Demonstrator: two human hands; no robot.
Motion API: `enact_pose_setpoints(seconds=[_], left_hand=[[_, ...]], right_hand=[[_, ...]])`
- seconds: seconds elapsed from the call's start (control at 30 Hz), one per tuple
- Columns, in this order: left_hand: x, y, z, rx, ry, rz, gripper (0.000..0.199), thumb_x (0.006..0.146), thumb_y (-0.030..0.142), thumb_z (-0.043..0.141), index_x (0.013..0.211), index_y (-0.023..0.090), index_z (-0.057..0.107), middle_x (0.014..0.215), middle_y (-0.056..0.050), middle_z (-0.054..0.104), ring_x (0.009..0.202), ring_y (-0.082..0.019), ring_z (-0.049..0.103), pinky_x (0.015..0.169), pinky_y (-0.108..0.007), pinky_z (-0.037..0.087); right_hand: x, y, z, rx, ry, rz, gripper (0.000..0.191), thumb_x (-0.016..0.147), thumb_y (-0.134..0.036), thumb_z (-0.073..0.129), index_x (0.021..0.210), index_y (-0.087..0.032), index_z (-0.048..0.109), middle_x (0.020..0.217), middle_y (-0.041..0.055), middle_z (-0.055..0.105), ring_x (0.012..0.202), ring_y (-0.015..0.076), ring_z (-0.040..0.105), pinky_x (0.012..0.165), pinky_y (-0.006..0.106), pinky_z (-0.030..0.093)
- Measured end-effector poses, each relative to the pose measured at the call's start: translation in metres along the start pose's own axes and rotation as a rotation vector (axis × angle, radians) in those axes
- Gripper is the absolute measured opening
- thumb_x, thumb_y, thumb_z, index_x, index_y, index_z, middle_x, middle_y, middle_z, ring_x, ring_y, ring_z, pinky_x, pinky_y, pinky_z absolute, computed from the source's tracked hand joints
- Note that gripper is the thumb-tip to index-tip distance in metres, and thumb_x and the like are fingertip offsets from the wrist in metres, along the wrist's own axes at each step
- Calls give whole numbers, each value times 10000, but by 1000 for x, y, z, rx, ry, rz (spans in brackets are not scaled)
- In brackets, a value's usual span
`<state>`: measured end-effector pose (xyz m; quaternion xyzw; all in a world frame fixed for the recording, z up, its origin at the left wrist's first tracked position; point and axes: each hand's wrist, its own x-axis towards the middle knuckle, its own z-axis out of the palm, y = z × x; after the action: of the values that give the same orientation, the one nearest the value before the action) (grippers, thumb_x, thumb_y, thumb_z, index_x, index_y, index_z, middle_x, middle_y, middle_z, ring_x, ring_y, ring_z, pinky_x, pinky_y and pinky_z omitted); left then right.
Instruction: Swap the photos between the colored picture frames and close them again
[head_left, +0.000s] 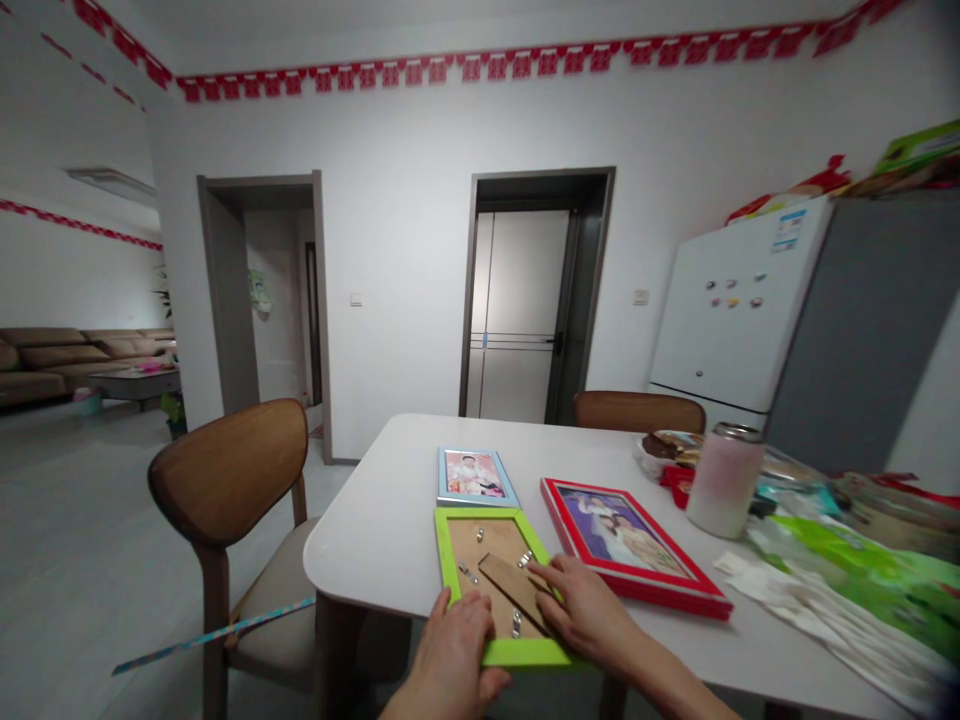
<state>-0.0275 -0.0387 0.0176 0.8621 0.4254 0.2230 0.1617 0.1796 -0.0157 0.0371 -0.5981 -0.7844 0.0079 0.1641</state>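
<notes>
The green frame [529, 654] lies back up at the table's near edge, under your hands. Its brown board [495, 532] faces you, with metal clips [517, 624] around it and the stand [510, 588] aslant across it.

Your left hand [452, 655] is at the lower left corner, fingers bent and close together. Your right hand [589, 608] is over the right side, fingers curled near the stand and a clip. Whether either hand pinches anything, you cannot tell from here.

The step in hand looks like handling the frame's back; working a clip calls for one fingertip on it while the other hand steadies the rim.

Just beyond lies the blue frame [480, 501]; to the right, the red frame [660, 592]. Farther right on the table [367, 530] are a cup [724, 482], a white cloth [810, 610] and a green bag [847, 550].
</notes>
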Motion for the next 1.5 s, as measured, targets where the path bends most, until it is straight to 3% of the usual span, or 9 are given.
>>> enact_pose_setpoints(seconds=[0.07,0.2,0.43,0.7,0.8,0.9,1.07,1.33,1.5], left_hand=[[0,-1,-1,-5,-4,-1,375,633,299,636,973,197,517,1209,-42,474,1147,-175,368,1016,-389,146],[0,-3,-1,-6,21,-22,444,646,322,624,1047,188,489,1182,-46,494,1127,-172,389,1020,-366,142],[-2,-1,-3,0,16,-68,518,666,316,595,1132,156,436,1211,-63,466,1142,-168,366,1026,-330,133],[-4,0,-7,13,0,-66,505,679,323,569,1134,149,433,1197,-63,476,1134,-165,372,1024,-312,138],[-4,0,-8,13,7,-66,485,691,324,554,1131,161,431,1194,-55,477,1132,-163,373,1020,-317,145],[-4,-2,-10,30,27,-67,423,701,310,536,1095,181,453,1149,-46,509,1098,-165,407,1008,-332,172],[-4,-2,-16,46,38,-66,372,703,293,530,1052,180,469,1062,-39,546,1039,-169,444,989,-326,205],[-4,-1,-19,54,44,-62,376,698,291,548,1050,188,462,966,-20,563,935,-172,487,959,-331,247],[-8,-6,-17,25,38,-72,438,673,278,586,1078,177,453,1019,-29,555,984,-171,470,987,-330,211]], right_hand=[[10,-1,4,-45,38,-29,339,768,-303,355,1031,-230,556,869,71,522,814,183,480,714,277,340],[23,-2,12,-85,75,0,300,790,-301,326,835,-185,600,840,79,510,797,183,464,724,282,328],[17,2,16,2,58,39,326,805,-308,292,709,-154,563,806,72,481,735,149,475,702,253,346],[15,0,15,23,77,59,328,804,-320,290,716,-154,559,811,71,484,739,146,492,701,252,368],[11,-2,11,5,78,55,328,794,-327,313,822,-147,586,872,95,506,802,173,496,740,284,371],[-1,-12,5,26,94,-72,325,772,-315,373,1010,-193,558,1039,107,494,957,211,453,829,329,339],[-21,-39,-3,135,-1,-336,278,792,-271,367,968,-306,579,1042,46,509,989,190,431,839,329,333],[-23,-44,-3,165,-5,-334,227,761,-278,426,906,-285,600,1004,40,521,961,193,432,827,339,325],[-2,-52,1,211,-7,-263,327,813,-318,321,1012,-244,570,953,66,546,884,182,460,779,311,337]])
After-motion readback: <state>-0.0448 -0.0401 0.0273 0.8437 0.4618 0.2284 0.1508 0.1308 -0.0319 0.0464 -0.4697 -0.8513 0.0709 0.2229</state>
